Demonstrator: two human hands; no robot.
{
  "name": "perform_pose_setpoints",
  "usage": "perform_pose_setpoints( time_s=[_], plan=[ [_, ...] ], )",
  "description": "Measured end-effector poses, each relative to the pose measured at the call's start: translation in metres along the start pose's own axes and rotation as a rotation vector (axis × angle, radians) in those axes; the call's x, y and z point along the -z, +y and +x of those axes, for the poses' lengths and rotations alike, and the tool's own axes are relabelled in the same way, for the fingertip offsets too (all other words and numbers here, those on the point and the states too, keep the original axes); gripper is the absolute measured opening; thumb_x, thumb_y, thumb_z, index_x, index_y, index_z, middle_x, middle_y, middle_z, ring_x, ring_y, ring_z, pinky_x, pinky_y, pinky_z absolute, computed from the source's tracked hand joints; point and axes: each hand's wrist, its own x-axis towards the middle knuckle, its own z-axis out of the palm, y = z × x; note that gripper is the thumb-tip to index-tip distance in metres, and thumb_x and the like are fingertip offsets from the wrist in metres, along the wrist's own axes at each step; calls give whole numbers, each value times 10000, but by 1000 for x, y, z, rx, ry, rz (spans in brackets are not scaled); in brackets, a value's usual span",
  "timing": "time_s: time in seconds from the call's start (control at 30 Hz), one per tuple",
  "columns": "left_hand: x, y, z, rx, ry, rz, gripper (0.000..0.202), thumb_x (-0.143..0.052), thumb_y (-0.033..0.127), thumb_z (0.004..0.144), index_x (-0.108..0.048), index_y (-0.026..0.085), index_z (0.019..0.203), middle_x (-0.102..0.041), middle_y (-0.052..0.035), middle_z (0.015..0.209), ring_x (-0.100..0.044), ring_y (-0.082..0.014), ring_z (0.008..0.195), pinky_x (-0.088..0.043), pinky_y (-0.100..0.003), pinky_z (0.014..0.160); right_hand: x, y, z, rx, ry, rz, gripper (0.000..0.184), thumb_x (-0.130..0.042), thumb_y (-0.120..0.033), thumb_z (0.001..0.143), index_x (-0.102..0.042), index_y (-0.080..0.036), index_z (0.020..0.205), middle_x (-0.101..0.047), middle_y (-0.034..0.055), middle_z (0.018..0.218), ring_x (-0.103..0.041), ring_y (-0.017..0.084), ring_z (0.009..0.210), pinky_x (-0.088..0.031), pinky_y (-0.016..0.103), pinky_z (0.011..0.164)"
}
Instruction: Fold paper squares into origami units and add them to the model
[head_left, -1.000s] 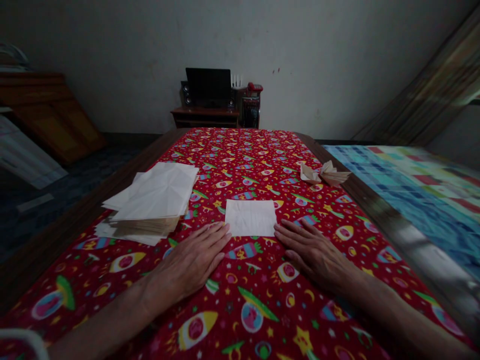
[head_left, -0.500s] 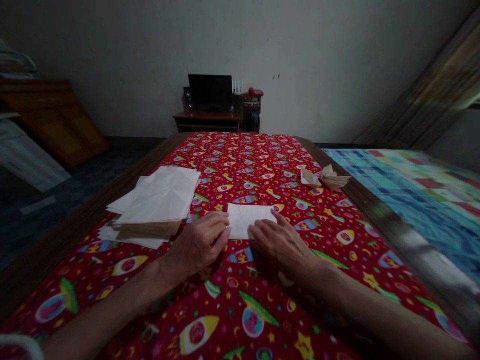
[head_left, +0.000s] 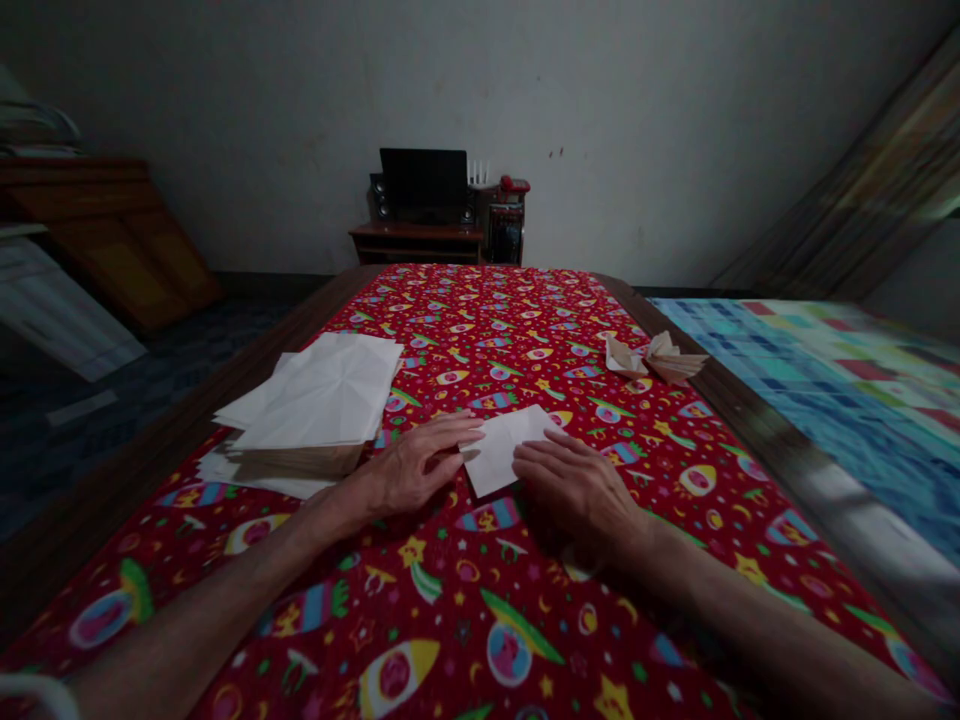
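A small folded piece of white paper [head_left: 496,455] lies tilted on the red patterned cloth [head_left: 465,570]. At its left edge is my left hand [head_left: 420,465], fingers over the upper left side and thumb lower down by the edge. My right hand [head_left: 577,490] grips the right side, its fingers bent over the paper and covering the lower right part. To the left of my left hand rests a stack of creased white paper sheets [head_left: 322,390], with brownish edges showing below the top sheets.
Two folded paper pieces [head_left: 675,360] sit near the table's right edge. A bed with a blue checked cover [head_left: 780,390] stands right of the table. Beyond the far end are a monitor [head_left: 424,185] on a desk and a red telephone [head_left: 515,185]. Wooden cabinets [head_left: 112,240] stand at left.
The folded paper has turned from lying square to a tilt, its right end swung away from me. Both hands have shifted with it, and my left fingers are straighter.
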Motion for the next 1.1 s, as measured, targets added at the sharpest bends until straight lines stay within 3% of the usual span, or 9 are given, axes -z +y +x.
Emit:
perform_pose_setpoints(
  time_s=[0.1,0.2,0.37,0.47,0.57,0.67,0.7,0.9,1.1],
  plan=[
    [2,0,-5,-54,-77,26,529,-434,66,823,-448,170,1342,-471,-103,1397,-352,-210,1350,-325,-443,1115,1,17,-13,-120,182,200,209,-472,-193,916,-611,-198,1071,-696,80,1084,-640,188,1025,-412,421,998],
    [-3,1,-4,-82,-43,91,641,-458,42,796,-342,178,1411,-381,-114,1458,-283,-226,1383,-312,-467,1116,6,23,-16,-237,233,396,204,-498,-216,906,-641,-232,1050,-689,75,1109,-624,201,1067,-369,463,1036],
    [-11,2,4,-184,88,193,329,-499,132,879,-594,199,1187,-591,-91,1267,-476,-230,1246,-431,-434,1016,4,22,-14,-266,224,539,146,-562,-235,879,-682,-233,962,-693,85,1098,-623,220,1070,-382,456,1026],
    [-12,7,4,-266,110,247,240,-481,142,899,-655,197,1054,-680,-58,1112,-567,-211,1126,-475,-399,948,1,23,-18,-247,215,465,153,-553,-209,881,-672,-217,977,-684,101,1109,-614,217,1076,-461,400,935],
    [-14,19,0,-308,98,323,249,-441,98,905,-650,163,1024,-692,-49,1072,-585,-203,1084,-485,-371,927,6,17,-24,-171,171,231,189,-537,-166,878,-637,-187,1037,-667,121,1117,-603,229,1033,-462,400,870],
    [-16,34,-4,-336,59,404,225,-436,91,906,-643,128,987,-684,-63,1057,-597,-206,1041,-483,-363,922,17,1,-29,-89,-34,-11,220,-512,-148,878,-604,-166,1077,-647,126,1078,-564,262,970,-425,432,808],
    [-18,38,-5,-344,47,423,218,-435,95,908,-641,122,976,-683,-66,1040,-603,-202,1019,-485,-358,914,20,-5,-30,-108,-48,-56,202,-515,-147,871,-609,-160,1049,-641,125,1034,-553,259,922,-425,413,759],
    [-21,44,-7,-303,-29,383,201,-439,98,894,-623,134,969,-667,-71,1034,-608,-198,966,-482,-349,865,20,-14,-41,-140,-103,-9,173,-527,-93,847,-618,-171,971,-589,70,895,-486,185,774,-387,298,636],
    [-20,35,-6,-135,-35,42,146,-520,119,857,-628,159,947,-681,-49,999,-605,-178,960,-473,-306,854,14,-11,-43,-186,-2,133,249,-461,-59,851,-633,-162,998,-594,69,845,-492,166,744,-389,272,612]
  ],
)
